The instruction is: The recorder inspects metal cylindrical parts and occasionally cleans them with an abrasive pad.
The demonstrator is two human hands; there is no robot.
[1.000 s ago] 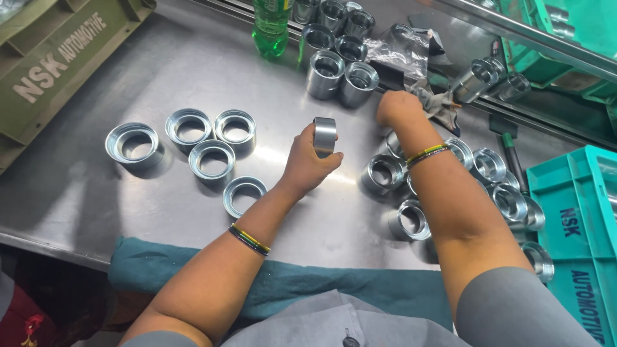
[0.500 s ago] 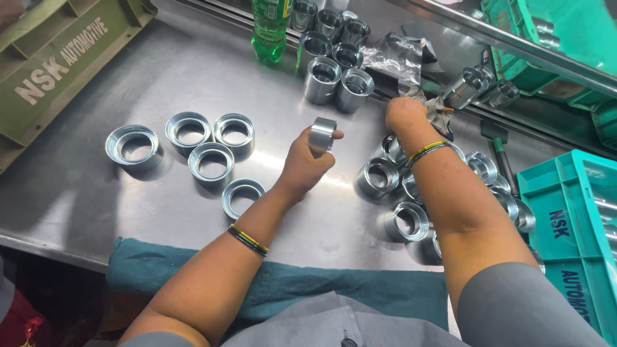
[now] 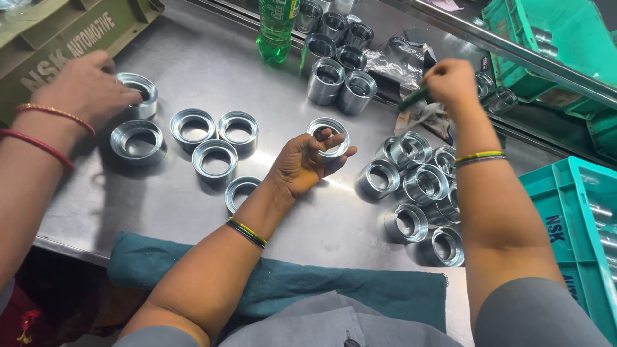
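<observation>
Shiny steel ring (image 3: 328, 136) sits gripped in her left hand (image 3: 307, 164); right hand (image 3: 450, 82), farther right, pinches a green marker (image 3: 414, 99).

In my left hand (image 3: 307, 164) I hold a shiny steel ring (image 3: 328, 137), raised off the table and tilted, its opening facing up at me. My right hand (image 3: 450, 83) grips a thin green tool (image 3: 414, 98) over a crumpled rag (image 3: 429, 117).

A green-labelled bottle (image 3: 276, 29) stands far back; crumpled clear plastic wrapping (image 3: 402, 64) lies right of it.
</observation>
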